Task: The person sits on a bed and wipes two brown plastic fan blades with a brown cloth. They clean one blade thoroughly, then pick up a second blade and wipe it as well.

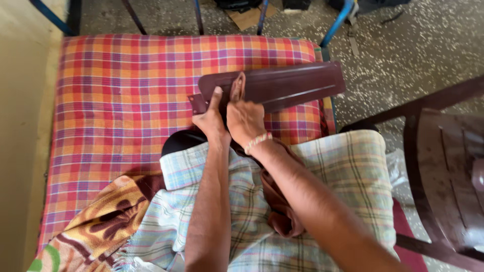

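The person sits on a bed covered with a checked sheet [126,100] in red, orange and purple, and both hands work on a long dark brown fan blade [282,85] that lies across the far right part of the bed. The blade is flat and wide, its right end reaches over the edge of the bed above the speckled floor [428,45], and its left end carries a small metal bracket [197,104] with holes. The left hand [210,118] holds the blade at this left end: the thumb is pressed on the top surface and the other fingers are closed under the edge, so the grip is clamped on the blade. The right hand [244,117] lies just beside the left one, touching it, with a pale bead bracelet [257,142] on the wrist; its fingers press a piece of brown cloth [238,85] against the blade, so this hand is closed on the cloth. More brown cloth [280,211] hangs down between the forearms onto the lap, which is covered with a light checked wrap [343,171] in blue, green and pink. At the near left lies a blanket [101,221] with brown and yellow pattern. At the right stands a dark wooden chair [443,171]. At the far edge, blue metal legs [335,22] and a piece of cardboard [249,17] are seen on the floor.
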